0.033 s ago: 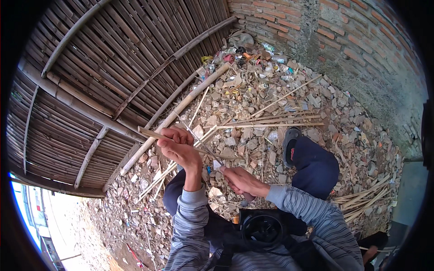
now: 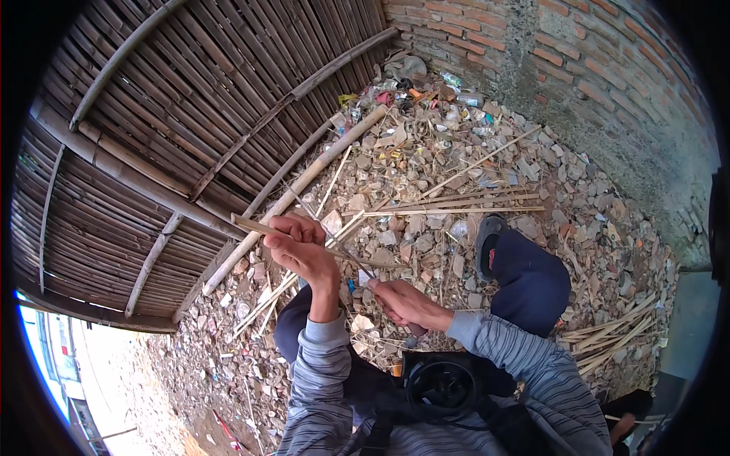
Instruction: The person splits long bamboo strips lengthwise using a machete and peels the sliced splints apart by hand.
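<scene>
My left hand is closed around a thin bamboo strip, whose pale end sticks out to the left. The strip runs on rightward past my wrist. In my right hand is a long-bladed knife; the butt of its handle shows below my fist. Its narrow dark blade slants up and left, crossing the strip close to my left hand. Whether the edge touches the strip, I cannot tell.
Several split bamboo strips lie on the rubble ahead, and a bundle of strips lies at right. A bamboo pole rests beside the slatted bamboo wall. A brick wall stands at far right. My shoe is planted on the rubble.
</scene>
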`<state>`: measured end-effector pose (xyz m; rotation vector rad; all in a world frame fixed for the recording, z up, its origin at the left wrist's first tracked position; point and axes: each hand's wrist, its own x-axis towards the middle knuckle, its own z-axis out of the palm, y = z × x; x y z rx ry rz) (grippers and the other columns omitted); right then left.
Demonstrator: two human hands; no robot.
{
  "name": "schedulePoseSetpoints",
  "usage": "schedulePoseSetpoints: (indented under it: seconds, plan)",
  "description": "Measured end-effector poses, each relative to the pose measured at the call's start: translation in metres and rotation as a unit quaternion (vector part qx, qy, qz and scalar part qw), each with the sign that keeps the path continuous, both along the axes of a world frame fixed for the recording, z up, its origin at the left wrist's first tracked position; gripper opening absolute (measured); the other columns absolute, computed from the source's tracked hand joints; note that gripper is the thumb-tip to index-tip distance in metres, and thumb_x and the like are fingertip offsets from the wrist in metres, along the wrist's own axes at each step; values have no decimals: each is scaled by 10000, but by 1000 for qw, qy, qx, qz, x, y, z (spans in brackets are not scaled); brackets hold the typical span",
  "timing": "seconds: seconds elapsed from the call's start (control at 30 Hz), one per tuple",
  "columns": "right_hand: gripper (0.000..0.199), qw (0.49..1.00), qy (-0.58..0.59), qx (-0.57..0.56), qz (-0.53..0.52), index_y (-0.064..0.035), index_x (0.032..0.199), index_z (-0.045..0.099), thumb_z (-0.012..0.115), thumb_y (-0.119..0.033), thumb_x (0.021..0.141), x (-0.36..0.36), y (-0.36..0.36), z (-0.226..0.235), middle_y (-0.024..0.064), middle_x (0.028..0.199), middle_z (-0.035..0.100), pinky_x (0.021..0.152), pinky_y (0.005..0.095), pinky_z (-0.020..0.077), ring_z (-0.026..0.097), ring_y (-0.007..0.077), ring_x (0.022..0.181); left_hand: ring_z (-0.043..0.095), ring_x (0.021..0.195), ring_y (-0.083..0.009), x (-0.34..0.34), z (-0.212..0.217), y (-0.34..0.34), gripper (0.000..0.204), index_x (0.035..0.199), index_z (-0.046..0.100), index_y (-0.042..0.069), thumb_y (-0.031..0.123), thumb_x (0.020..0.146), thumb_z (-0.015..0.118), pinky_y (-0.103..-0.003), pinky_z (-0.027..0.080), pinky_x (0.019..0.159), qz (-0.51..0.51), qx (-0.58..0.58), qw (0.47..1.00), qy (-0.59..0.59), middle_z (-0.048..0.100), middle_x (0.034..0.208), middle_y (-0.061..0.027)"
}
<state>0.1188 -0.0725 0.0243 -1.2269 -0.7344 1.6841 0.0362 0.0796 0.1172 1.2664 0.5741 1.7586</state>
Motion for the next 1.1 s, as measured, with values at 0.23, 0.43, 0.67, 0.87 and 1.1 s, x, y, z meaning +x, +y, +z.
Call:
schedulePoseSetpoints:
  seconds: [0.23, 0.43, 0.67, 0.87, 1.1]
  plan:
    - [638, 986, -18, -164, -34, -113, 733, 447, 517, -678, 1021, 13, -4, -129, -20, 582, 404, 425, 305, 312, 371, 102, 455, 222, 517, -52, 8, 4, -1, 682, 778, 289, 126, 759, 1016, 386, -232, 163, 433, 0, 5, 1000, -5, 273, 637, 36]
    - [448, 987, -41, -150, -47, -97, 783, 478, 696, -413, 1013, 11, -9, -114, -32, 567, 421, 400, 261, 243, 358, 59, 428, 200, 521, -64, -5, 2, 4, 678, 781, 292, 145, 772, 1018, 391, -242, 150, 431, -47, -3, 999, -11, 247, 644, 34]
    - [232, 1000, 0, -12, -10, -78, 944, 536, 734, -189, 987, -3, 13, -46, -54, 566, 441, 394, 283, 238, 358, 48, 420, 245, 514, -81, -15, 5, 15, 592, 799, 314, 138, 647, 1089, 400, -251, 214, 449, -86, 4, 996, 13, 268, 631, 20]
    - [229, 999, -33, 32, -3, -89, 867, 585, 726, -239, 966, -13, 22, -16, -52, 583, 497, 436, 304, 298, 380, 60, 450, 236, 527, -90, -15, 13, 15, 588, 725, 295, 140, 555, 1125, 407, -258, 213, 475, -84, -90, 991, 53, 248, 634, 15]
    - [256, 998, -50, -11, -27, -36, 788, 624, 711, -228, 933, -24, 22, -62, 8, 584, 561, 430, 326, 328, 449, 93, 452, 144, 542, -80, -10, 6, 21, 576, 693, 237, 153, 454, 1150, 420, -285, 141, 482, -49, -61, 997, -6, 194, 619, 44]
